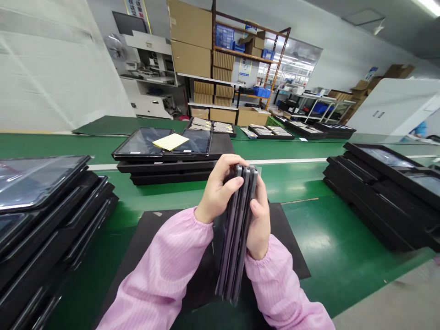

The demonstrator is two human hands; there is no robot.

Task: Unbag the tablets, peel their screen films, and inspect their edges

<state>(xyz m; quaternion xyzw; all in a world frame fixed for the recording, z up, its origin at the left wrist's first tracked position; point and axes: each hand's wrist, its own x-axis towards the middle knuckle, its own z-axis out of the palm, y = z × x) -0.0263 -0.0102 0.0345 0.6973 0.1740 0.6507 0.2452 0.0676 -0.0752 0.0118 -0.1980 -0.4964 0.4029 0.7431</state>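
Observation:
Three thin dark tablet-like devices [236, 233] stand on edge, pressed together in one stack above a black mat [288, 243]. My left hand [220, 188] grips their upper left side, its thumb over the near edges. On the right side, my right hand [259, 220] is wrapped round the same stack, with its thumb along the edge. A bit of clear film shows at the stack's top right. Both arms wear pink sleeves.
Black trays with tablets [44, 183] are piled at the left. Beyond my hands, more trays [172, 167] carry tablets and a yellow sheet [171, 141]. Another tray pile [381, 197] stands at the right. Trays of small parts [271, 131] line the green table's [295, 183] far side.

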